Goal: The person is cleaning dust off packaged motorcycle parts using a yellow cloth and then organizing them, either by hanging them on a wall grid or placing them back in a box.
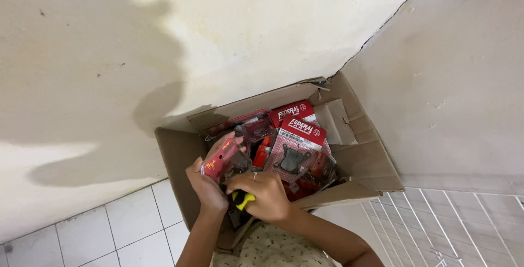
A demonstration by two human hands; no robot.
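The cardboard box [360, 163] was plain brown corrugated board, matt and a little creased at the flaps. The blister pack [225, 160] in the left hand [206, 188] was clear glossy plastic over a red card, catching the light. The other packs [295, 144] had printed red paper backing, slightly shiny. The right hand [266, 193] wore a thin metal ring [254, 176]. The wall [245, 32] looked rough, chalky painted plaster; the floor tiles [131, 223] were smooth white ceramic.

Cream wall [262, 32] (cracked corner), white floor tiles [128, 220], wire grid [453, 229] at right.
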